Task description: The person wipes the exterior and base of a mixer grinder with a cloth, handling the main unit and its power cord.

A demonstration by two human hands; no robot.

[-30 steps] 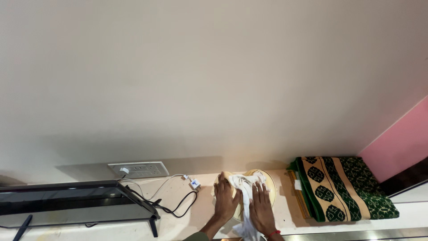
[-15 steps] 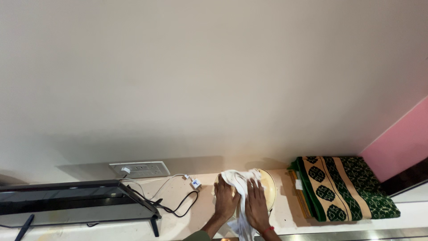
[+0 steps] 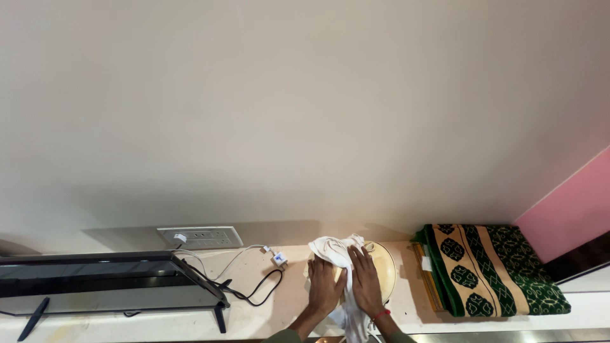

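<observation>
Left hand: the left hand (image 3: 325,289) lies palm down with the fingers spread flat and pointing to 12 o'clock, pressed onto the crumpled white cotton cloth (image 3: 337,251); it grips nothing, only pushes down.
Right hand: the right hand (image 3: 365,282) lies flat just beside the left at its 3 o'clock, fingers together and aimed at 12 o'clock, palm pressing the same cloth; a thin red thread sits on its wrist. It too is unclenched, holding the cloth only by pressure.
Forearms: both come up from the 6 o'clock edge of the view, close together and nearly parallel.
Cloth: bunched at 12 o'clock of the fingertips, with a tail running down between the two hands toward 6 o'clock.
Round object: a round pale-yellow disc-shaped object (image 3: 386,267) lies under the cloth and the right hand, its bare rim showing at 3 o'clock of that hand; what it is cannot be told.
Surface: the pale cream surface (image 3: 286,298) carries everything, against a plain off-white wall.
At 3 o'clock: a folded green and beige patterned blanket (image 3: 489,267), near the disc but apart from it.
At 9 o'clock: a black cable (image 3: 257,293) and white charger plug (image 3: 277,258), a white wall socket strip (image 3: 200,237), and a flat black screen on thin legs (image 3: 108,282).
</observation>
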